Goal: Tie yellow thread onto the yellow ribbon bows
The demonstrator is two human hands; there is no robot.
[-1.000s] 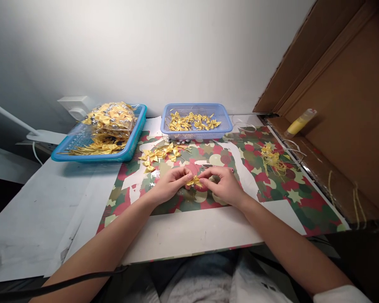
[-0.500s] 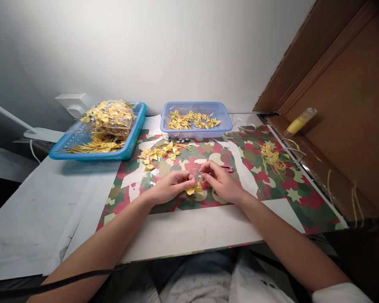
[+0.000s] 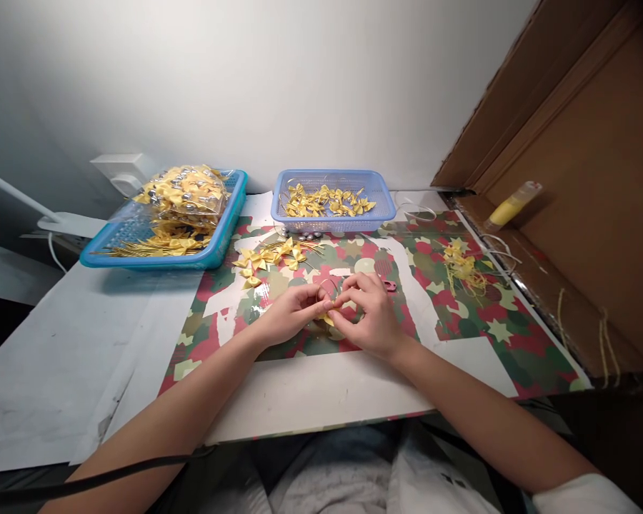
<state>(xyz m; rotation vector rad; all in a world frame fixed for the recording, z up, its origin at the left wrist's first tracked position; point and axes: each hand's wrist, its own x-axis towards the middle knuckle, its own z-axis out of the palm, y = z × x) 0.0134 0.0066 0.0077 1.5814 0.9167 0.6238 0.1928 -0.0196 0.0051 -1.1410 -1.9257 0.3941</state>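
Note:
My left hand [image 3: 291,314] is closed in a pinch on a yellow bow [image 3: 326,320], low over the patterned sheet. A thin wire loop rises from between the fingers. My right hand [image 3: 369,314] meets it from the right, its thumb and finger pinched at the bow's top; the fingertips of both hands nearly touch. The fingers partly cover the bow. Beyond the hands, several yellow bows [image 3: 251,264] with wire stems lie in a loose group. A pink tool [image 3: 389,286] sticks out behind my right hand.
At the back stands a blue basket [image 3: 332,225] of yellow bows, with silvery beads [image 3: 305,236] before it. A larger blue basket [image 3: 222,235] at the left bears a bag of bows. Yellow threads [image 3: 464,271] and a yellow tube [image 3: 513,205] are at the right.
My right hand has moved left and turned inward, its fingertips now up against my left fingers. The yellow bow is more covered than before.

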